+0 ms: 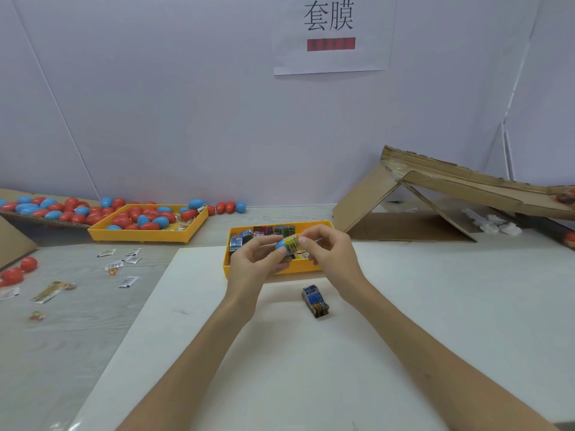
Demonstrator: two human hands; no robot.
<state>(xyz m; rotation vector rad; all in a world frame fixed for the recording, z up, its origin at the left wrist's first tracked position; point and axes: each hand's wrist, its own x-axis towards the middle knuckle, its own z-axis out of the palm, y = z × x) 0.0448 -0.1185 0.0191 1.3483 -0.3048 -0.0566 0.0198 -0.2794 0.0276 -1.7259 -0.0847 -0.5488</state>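
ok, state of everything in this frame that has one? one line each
blue egg, held above the near yellow tray
printed sleeve, partly round the egg
left hand, grips the blue egg
right hand, pinches the printed sleeve
near yellow tray, holds loose sleeves
far yellow tray, full of red and blue eggs
sleeve stack, lies on the white board, untouched
cardboard ramp, propped at a slant

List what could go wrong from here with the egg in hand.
The left hand holds the blue egg by fingertips alone; it could slip into the yellow tray beneath. The printed sleeve, pinched by the right hand, covers only one end and might bunch or go on crooked.
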